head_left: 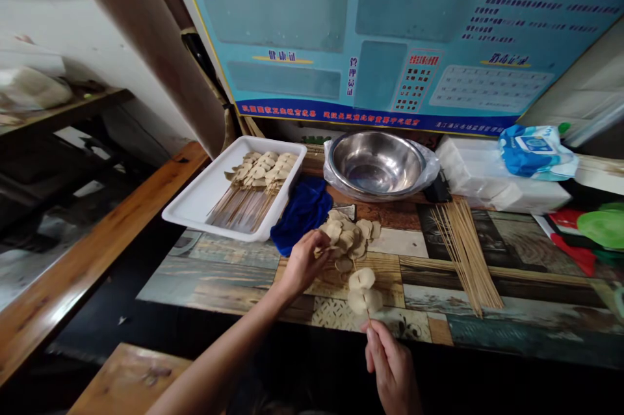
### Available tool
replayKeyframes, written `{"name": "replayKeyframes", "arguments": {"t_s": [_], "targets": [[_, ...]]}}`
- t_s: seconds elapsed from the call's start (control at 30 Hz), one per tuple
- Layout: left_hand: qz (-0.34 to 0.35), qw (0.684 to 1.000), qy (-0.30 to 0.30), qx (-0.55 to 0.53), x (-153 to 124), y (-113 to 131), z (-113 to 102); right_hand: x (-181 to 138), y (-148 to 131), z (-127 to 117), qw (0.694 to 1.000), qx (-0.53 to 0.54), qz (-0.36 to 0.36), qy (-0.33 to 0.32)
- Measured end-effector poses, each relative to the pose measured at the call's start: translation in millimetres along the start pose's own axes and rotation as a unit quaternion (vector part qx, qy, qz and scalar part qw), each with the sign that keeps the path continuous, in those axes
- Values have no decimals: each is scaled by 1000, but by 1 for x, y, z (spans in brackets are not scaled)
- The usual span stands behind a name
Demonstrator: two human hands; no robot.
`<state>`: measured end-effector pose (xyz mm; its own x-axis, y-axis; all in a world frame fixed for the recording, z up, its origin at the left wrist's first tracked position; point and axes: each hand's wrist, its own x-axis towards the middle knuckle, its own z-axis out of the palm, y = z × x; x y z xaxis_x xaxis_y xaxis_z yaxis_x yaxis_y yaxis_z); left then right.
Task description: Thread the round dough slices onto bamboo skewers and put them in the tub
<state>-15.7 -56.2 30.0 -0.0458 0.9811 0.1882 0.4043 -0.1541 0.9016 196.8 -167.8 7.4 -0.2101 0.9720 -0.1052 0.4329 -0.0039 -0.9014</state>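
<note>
My right hand (pixel 390 360), at the table's front edge, pinches the lower end of a thin bamboo skewer (pixel 369 319). Several pale, thin round slices (pixel 363 291) are threaded along that skewer, which points up and away from me. A loose heap of similar slices (pixel 346 235) lies on the table just beyond it. At the heap's left side is my left hand (pixel 307 260), its fingers bent in and touching the slices. Whether a slice is between those fingertips is hidden. What food the slices are, I cannot tell.
A white plastic tray (pixel 182 210) at the left holds several filled skewers (pixel 258 184). Beside it lies a blue cloth (pixel 305 210). A steel bowl (pixel 375 164) stands at the back. Bare skewers (pixel 465 255) lie to the right, before white packages (pixel 521 194) and a blue packet (pixel 536 151).
</note>
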Motion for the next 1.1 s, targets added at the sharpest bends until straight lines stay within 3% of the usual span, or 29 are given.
{"name": "replayKeyframes", "arguments": {"t_s": [0.1, 0.2, 0.4, 0.73, 0.9, 1.1], "targets": [[-154, 962, -41, -221, -3, 7, 3, -1, -5, -1, 999, 22, 3, -27], [-223, 912, -47, -340, -4, 11, 10, 0, -10, -1, 999, 41, -1, -34], [-224, 892, -13, -391, -5, 18, 14, -2, -8, 1, 998, 49, 6, -41], [-200, 906, -33, -373, -14, 22, 18, 0, -11, 1, 997, 49, 30, -44], [-195, 899, -5, -392, -14, 20, 19, -2, -10, 0, 997, 53, 26, -48], [-173, 919, -20, -353, -16, 24, 19, -2, -10, 2, 998, 52, 23, -37]]}}
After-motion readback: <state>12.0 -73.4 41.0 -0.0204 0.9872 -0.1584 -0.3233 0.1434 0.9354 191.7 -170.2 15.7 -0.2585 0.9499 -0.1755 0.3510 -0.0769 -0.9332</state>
